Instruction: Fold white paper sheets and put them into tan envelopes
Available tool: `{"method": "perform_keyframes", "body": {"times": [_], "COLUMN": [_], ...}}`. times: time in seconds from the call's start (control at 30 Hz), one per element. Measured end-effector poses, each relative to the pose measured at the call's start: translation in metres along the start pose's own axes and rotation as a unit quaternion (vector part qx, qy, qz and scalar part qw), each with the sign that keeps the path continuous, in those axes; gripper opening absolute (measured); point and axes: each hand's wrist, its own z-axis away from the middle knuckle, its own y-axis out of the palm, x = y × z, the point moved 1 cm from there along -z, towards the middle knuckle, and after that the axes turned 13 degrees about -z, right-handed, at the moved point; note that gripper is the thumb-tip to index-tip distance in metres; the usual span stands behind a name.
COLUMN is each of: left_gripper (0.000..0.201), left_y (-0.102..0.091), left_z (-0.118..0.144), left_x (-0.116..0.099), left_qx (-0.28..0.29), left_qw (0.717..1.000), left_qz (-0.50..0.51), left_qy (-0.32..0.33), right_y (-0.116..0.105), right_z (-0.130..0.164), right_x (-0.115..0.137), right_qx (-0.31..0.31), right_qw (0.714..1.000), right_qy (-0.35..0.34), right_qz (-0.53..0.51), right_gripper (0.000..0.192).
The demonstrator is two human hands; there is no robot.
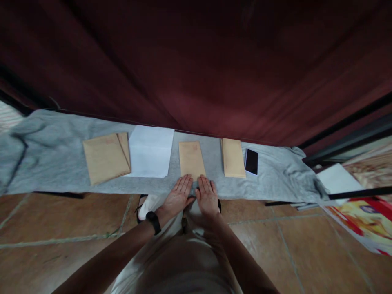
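A dark red curtain (214,61) fills the whole upper half of my view. Below it a grey cloth (55,163) runs across the middle of the frame from the left edge to the right, spread over a brown tiled floor (306,253). On the cloth, left of centre, I see a white sheet (150,151), and left of that a stack of brown envelopes (105,157) overlapping its edge. Right of centre lies another brown envelope (233,157), with a black phone (251,161) just beside it. The middle envelope (191,159) lies dead centre, directly above both hands. My left hand (178,197), with a black watch at the wrist, lies flat with fingers spread and fingertips touching the envelope's lower edge. My right hand (207,196) lies flat the same way, just beside the left, holding nothing.
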Motion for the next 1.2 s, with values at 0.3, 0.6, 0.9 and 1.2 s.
{"method": "perform_keyframes", "body": {"times": [0.3,0.6,0.9,1.2], "left_gripper": [0.069,0.046,0.042,0.036], "left_y": [0.003,-0.014,-0.006,-0.016], "left_z": [0.013,-0.005,0.000,-0.018], "left_x": [0.009,0.008,0.018,0.019], "left_qx": [-0.013,-0.040,-0.062,-0.041], "left_qw": [0.999,0.987,0.982,0.951], "left_qz": [0.005,0.065,0.114,0.210], "left_qy": [-0.052,-0.138,-0.137,-0.223], "right_y": [0.002,0.007,0.005,0.007], "right_z": [0.004,0.003,0.002,0.001], "right_x": [-0.003,-0.001,0.001,0.002], "right_qx": [-0.026,-0.046,-0.043,-0.056], "right_qw": [0.999,0.998,0.998,0.998], "right_qy": [0.021,0.030,0.035,0.039], "right_qz": [0.003,-0.007,-0.002,-0.004], "right_gripper": [0.053,0.053,0.053,0.050]}}
